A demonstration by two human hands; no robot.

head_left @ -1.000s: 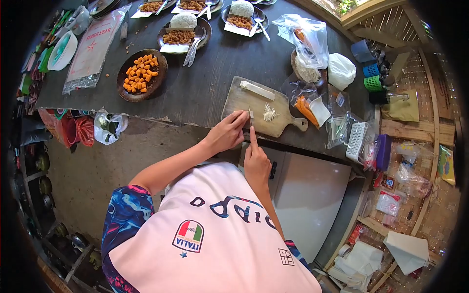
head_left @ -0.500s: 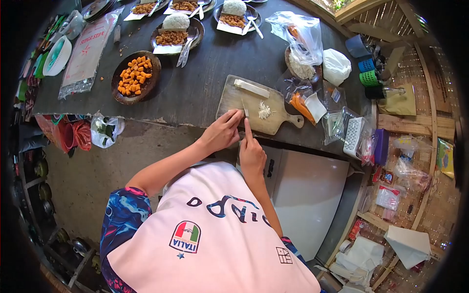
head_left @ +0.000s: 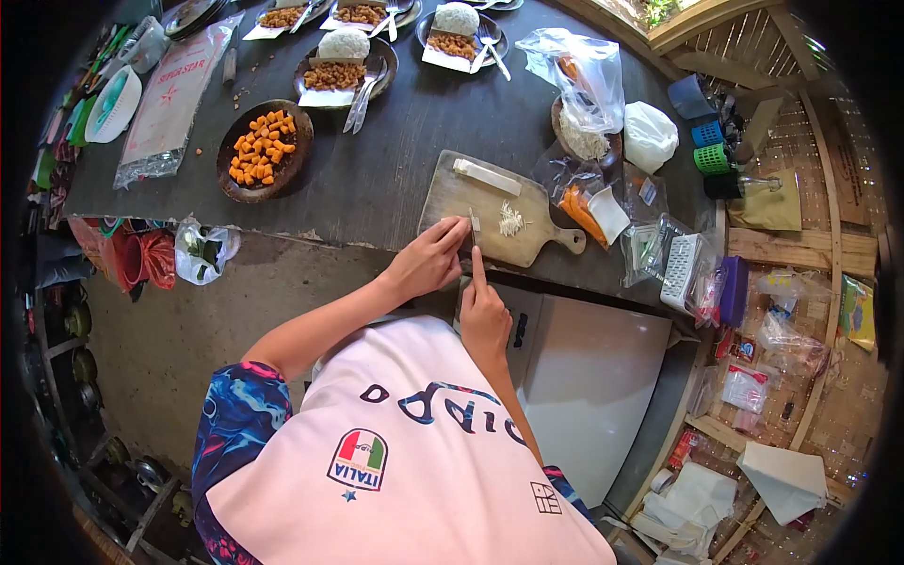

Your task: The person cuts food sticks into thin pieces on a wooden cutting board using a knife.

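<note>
A wooden cutting board (head_left: 537, 247) lies at the table's near edge, its handle pointing right. My left hand (head_left: 428, 256) rests at the board's near left edge, fingers pinched together on something I cannot make out. Beside it, my right hand (head_left: 485, 315) is closed on a knife (head_left: 476, 226), index finger stretched along it; the handle is hidden in my palm. Right of the blade sits a small heap of thin pale strips (head_left: 511, 220). A long white block (head_left: 487, 177) lies across the board's far side.
A bowl of orange chunks (head_left: 264, 155) stands to the left. Plates with rice (head_left: 344, 43) line the back. Right of the board are a bag with orange pieces (head_left: 582, 215), a bowl of white flour-like stuff (head_left: 584, 139) and a white basket (head_left: 683, 267).
The view has shifted slightly. My right hand and the knife have moved a little beside my left fingers; both hands keep their hold, and the heap of strips looks much the same.
</note>
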